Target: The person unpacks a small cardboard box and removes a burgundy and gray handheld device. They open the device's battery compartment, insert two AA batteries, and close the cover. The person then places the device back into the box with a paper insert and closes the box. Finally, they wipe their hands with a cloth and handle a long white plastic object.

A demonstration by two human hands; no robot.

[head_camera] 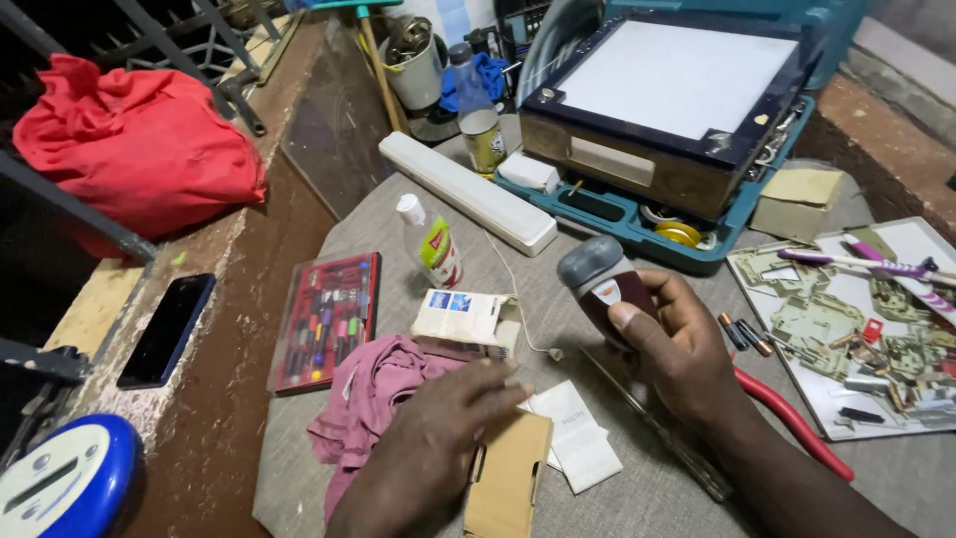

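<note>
My right hand [677,349] grips a small electric shaver [602,284] with a grey head and dark red body, held upright above the grey table cover. My left hand [438,423] is lowered, fingers stretched toward a folded white paper [578,438], partly over a pink cloth [368,394] and a brown cardboard piece [508,478]. A small white box [463,319] lies just beyond the left hand.
A red case of small bits [324,319], a small white bottle [430,242], a long white bar [468,192], an open teal toolbox [637,214], red-handled pliers [792,418], a board of parts [856,329], a black phone [167,329] on the ledge, red cloth [134,139].
</note>
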